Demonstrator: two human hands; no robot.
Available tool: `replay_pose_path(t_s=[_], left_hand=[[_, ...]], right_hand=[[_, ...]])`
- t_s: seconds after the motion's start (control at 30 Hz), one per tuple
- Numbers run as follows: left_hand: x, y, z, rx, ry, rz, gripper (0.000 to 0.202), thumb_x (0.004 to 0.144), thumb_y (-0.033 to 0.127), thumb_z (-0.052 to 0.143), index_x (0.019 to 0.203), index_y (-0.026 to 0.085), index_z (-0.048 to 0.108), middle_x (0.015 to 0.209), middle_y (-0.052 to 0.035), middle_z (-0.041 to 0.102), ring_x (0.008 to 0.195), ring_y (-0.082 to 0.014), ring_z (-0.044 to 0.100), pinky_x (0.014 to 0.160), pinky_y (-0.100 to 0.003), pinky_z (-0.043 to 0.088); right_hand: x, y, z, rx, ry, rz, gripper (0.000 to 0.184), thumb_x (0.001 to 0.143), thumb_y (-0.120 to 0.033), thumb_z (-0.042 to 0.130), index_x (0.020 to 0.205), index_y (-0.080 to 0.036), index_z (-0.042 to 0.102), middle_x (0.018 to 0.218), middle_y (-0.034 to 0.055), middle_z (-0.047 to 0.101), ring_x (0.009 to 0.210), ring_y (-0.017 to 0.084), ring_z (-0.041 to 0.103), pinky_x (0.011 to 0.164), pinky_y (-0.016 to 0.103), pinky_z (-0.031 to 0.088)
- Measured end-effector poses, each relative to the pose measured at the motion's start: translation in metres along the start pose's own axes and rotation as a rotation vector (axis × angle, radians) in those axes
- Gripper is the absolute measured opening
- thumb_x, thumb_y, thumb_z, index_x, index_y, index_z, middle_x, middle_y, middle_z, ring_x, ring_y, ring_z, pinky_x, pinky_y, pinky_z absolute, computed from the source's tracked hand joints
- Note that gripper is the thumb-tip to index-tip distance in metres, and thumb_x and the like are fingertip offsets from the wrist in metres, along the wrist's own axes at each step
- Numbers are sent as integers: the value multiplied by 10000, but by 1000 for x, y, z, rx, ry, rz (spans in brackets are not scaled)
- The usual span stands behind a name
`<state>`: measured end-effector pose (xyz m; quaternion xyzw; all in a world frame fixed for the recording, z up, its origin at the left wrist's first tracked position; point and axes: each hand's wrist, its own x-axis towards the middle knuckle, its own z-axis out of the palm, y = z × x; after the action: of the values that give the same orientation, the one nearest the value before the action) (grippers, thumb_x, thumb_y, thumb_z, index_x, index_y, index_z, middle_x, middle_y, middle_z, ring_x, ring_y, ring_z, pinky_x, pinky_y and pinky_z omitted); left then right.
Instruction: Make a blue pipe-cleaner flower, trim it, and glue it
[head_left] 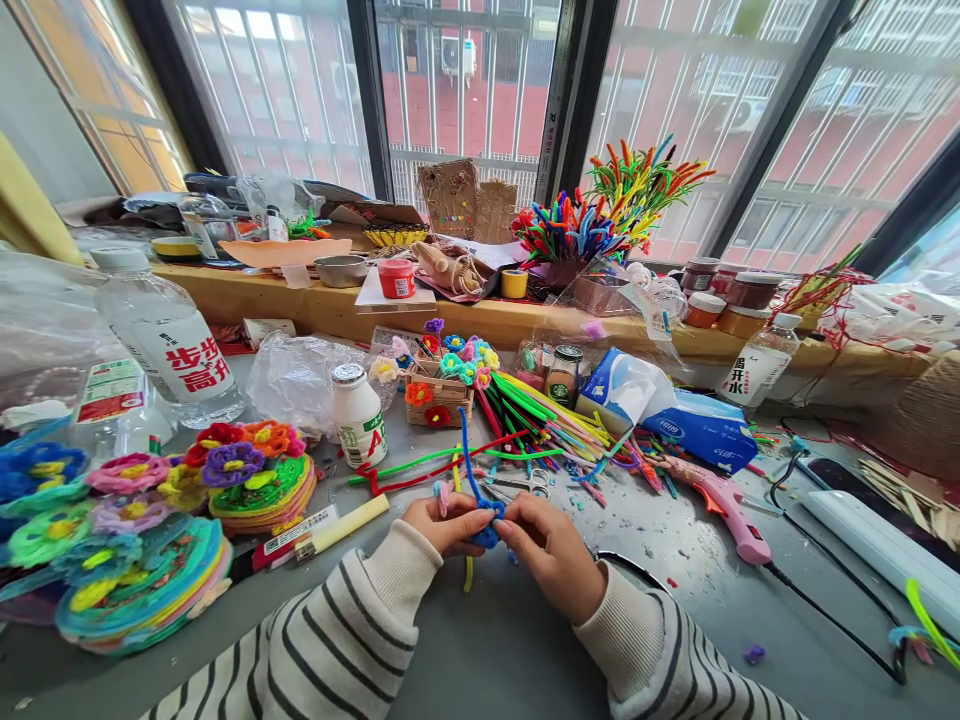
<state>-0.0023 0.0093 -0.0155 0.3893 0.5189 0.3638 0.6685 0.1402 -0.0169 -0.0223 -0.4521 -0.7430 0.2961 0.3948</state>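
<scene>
Left hand [450, 524] and right hand [553, 552] pinch blue pipe cleaner [468, 462], 1 end free; firm pinch likely keeps loops snug.

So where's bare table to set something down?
Bare grey table shows between the striped sleeves, below the left hand and right hand. Fairly open, with scraps: between the right sleeve and pink glue gun. Crowded: pipe cleaners beyond the hands, flowered discs at left.

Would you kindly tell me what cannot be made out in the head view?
Head view, blue fuzzy stem: full shape, partly covered by the left hand and right hand.
Head view, brown roll: right part, cut off by the right edge.
Head view, white bottle: fine label print, too small to read.
</scene>
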Motion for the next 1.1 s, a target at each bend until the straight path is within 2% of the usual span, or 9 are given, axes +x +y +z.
replay_pose_path(t_s=[0.2, 0.3, 0.4, 0.47, 0.6, 0.77, 0.97, 1.1], left_hand=[[-1, 2, 1, -54, 26, -16, 322, 339, 313, 691, 568, 109, 591, 474, 9, 565, 478, -107, 539, 449, -207, 449], [-3, 4, 3, -36, 77, 79, 303, 361, 317, 681, 566, 108, 603, 478, 4, 576, 473, -111, 545, 452, -210, 459], [-5, 2, 5, 28, 75, 193, 271, 375, 296, 677, 543, 101, 593, 451, 10, 566, 438, -103, 533, 438, -210, 461], [-5, 0, 6, 31, 75, 231, 298, 377, 284, 677, 590, 101, 576, 453, 9, 568, 436, -113, 537, 409, -214, 455], [-4, -4, 7, 30, 75, 237, 328, 389, 287, 672, 626, 106, 534, 493, -5, 575, 477, -145, 559, 397, -234, 459], [-2, -4, 4, 81, 59, 242, 295, 410, 303, 660, 584, 102, 532, 460, 5, 553, 453, -130, 546, 397, -227, 455], [0, 2, -1, -55, 71, 231, 309, 442, 314, 653, 615, 119, 485, 544, -20, 599, 528, -152, 582, 502, -259, 463], [-2, 6, -1, -59, 75, 245, 336, 448, 290, 657, 684, 127, 482, 552, -6, 593, 475, -151, 583, 454, -247, 455]], right_hand=[[0, 3, 0, 114, -11, 53, 262, 774, -323, 358, 599, -161, 467, 570, -15, 433, 526, 89, 414, 492, 194, 321], [0, 2, -2, 69, 50, 25, 298, 789, -315, 320, 604, -157, 493, 580, -1, 461, 556, 99, 438, 527, 202, 341], [0, 1, -3, 13, 92, 30, 220, 749, -330, 396, 687, -155, 513, 599, 3, 481, 509, 96, 425, 478, 200, 336], [0, 1, -2, -20, 87, 28, 181, 718, -320, 447, 715, -153, 516, 602, 2, 482, 471, 88, 402, 442, 197, 324], [-1, 1, -1, -58, 81, 16, 140, 722, -272, 449, 716, -149, 516, 597, 4, 484, 474, 90, 404, 444, 198, 325], [0, 3, -3, -107, 87, -23, 161, 745, -258, 423, 699, -147, 530, 606, 11, 494, 515, 99, 432, 478, 199, 335], [-3, 9, -18, -252, 202, -2, 144, 751, -232, 409, 709, -160, 527, 646, 12, 492, 507, 95, 416, 498, 208, 343], [-11, 19, -32, -337, 250, 13, 126, 742, -224, 418, 740, -167, 530, 684, 20, 504, 514, 100, 420, 516, 217, 360]])
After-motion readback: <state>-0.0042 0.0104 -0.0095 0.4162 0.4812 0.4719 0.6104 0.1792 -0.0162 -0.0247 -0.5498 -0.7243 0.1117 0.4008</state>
